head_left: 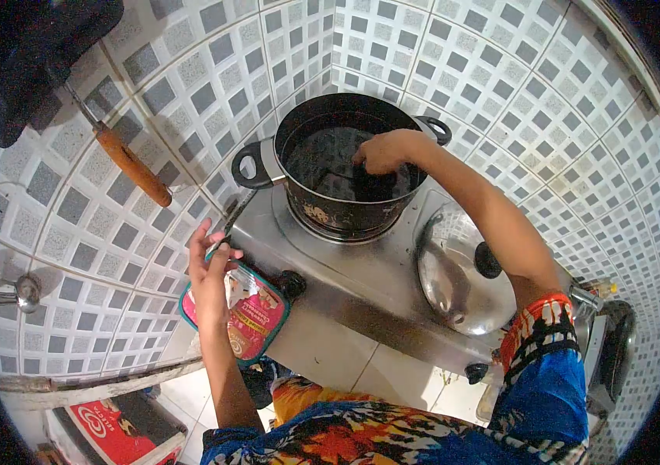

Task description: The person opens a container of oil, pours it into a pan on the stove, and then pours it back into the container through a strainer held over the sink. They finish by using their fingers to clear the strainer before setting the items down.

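Note:
My right hand [385, 152] is over the mouth of a deep black pot [353, 213], its fingers curled closed with their tips hidden. Whether they hold anything cannot be made out. Dark liquid seems to fill the pot's shadowed inside. My left hand [212, 260] is raised to the left of the stove, fingers apart and partly bent, with nothing plainly in it. Just below and behind that hand is a pink ice cream tub [256, 314] with a teal rim. The pot stands on a steel gas stove [276, 232].
A shiny pot lid [454, 291] with a black knob leans on the stove's right side. Stove knobs [292, 284] jut from the front. On the tiled left wall hang a wooden-handled pan [132, 164] and a ladle [27, 291]. A red box [109, 426] sits at lower left.

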Demonstrator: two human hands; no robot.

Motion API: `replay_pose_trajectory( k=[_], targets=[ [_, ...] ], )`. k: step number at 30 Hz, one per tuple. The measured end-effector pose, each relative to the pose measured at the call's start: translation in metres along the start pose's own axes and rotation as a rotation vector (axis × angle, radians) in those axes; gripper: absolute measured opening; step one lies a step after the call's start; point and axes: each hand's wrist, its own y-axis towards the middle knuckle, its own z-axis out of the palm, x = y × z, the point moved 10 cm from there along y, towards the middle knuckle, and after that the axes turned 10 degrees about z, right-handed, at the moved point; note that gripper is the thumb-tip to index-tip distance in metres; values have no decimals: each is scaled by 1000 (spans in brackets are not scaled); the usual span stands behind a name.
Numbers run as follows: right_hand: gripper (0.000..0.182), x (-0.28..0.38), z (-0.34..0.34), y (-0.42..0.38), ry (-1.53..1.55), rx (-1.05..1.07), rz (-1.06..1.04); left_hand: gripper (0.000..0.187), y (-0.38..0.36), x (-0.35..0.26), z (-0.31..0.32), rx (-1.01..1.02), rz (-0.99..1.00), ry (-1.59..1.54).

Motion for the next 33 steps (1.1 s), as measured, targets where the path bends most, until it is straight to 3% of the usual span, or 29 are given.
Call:
replay_pose_trajectory(
  k=[6,9,11,12,14,24,28,30,33],
  targets=[
    [34,10,-5,-32,-34,87,14,48,-4,8,2,33,-9,-16],
    [43,17,-15,-50,-68,61,-165,48,-6,6,2,43,-10,-12],
    [52,5,-31,-49,219,-38,-314,47,-8,6,1,45,-11,-15],
    [52,10,-41,-63,219,-39,-313,47,-9,6,0,40,-18,-18],
    [58,-10,-55,-94,267,89,100,47,-11,5,-1,38,-24,-23],
    [51,-35,-64,-111,588,38,18,45,-22,5,-5,43,-45,-3],
    [50,-22,-69,-129,568,49,-20,44,-27,3,-5,49,-43,10],
    [52,-23,-68,-136,484,40,89,44,-29,3,-6,55,-45,11],
    [52,-24,-72,-142,367,-24,91,44,-33,3,-8,61,-45,10]
  ],
)
